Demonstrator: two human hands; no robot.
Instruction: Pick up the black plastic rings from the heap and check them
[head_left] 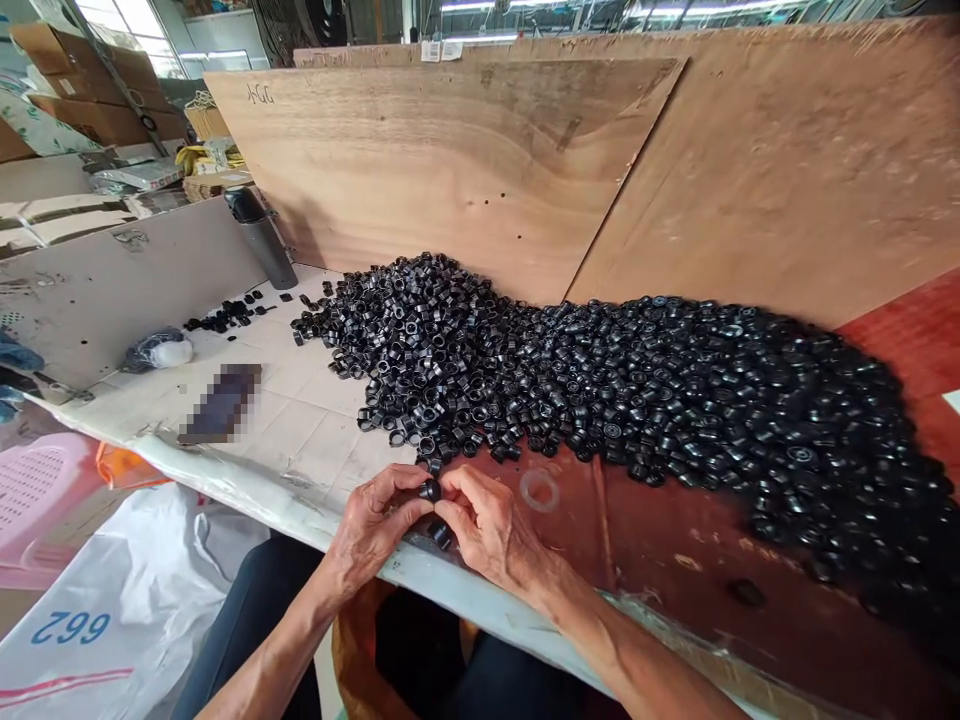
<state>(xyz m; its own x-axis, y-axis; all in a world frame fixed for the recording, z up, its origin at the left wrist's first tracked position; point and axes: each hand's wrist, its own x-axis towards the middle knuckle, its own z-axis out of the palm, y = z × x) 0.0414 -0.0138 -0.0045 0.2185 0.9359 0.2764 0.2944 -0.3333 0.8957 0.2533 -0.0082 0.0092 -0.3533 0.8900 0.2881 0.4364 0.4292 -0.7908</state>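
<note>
The left hand (366, 525) and right hand (491, 525) grasp a small, round, black plastic piece (430, 490) between their fingers (400, 479), by the front edge of the pale, flat counter (304, 430), near a heap of small black plastic pieces (637, 390).

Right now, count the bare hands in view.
2: the left hand and the right hand, either side of a small black piece near the table's front edge.

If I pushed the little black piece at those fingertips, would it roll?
Maybe: the black piece looks rounded, so it could roll. It's probably light, being so small beside the left hand. Its shine hints it might feel slippery.
</note>
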